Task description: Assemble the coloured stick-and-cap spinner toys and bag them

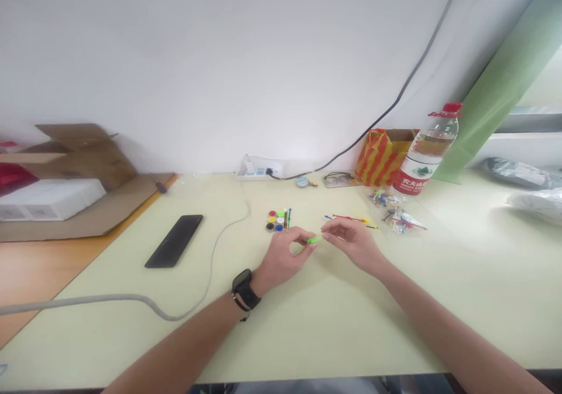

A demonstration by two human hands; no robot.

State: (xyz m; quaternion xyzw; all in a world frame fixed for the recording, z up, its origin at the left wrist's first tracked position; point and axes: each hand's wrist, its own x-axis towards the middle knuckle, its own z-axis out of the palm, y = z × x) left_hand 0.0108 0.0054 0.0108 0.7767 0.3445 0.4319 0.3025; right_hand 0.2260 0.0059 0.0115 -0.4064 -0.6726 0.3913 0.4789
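My left hand (285,256) pinches a small bright green plastic piece (311,240) between thumb and fingers, low over the table. Close against its right side, my right hand (351,243) has thumb and fingertips pressed together at a pale, thin bit that I cannot make out. Just beyond my left hand lie small round pieces (272,213) in red, white, yellow, black, green and blue, with thin coloured arrow-shaped sticks (289,217) beside them. Behind my right hand rest more thin sticks (349,218) in blue, red and yellow.
Clear bags of small coloured parts (401,221) lie at the right, before a large water bottle (424,157) and a striped bag (373,160). A black phone (174,242) and a grey cable (211,265) are at the left. A power strip (259,168) stands by the wall.
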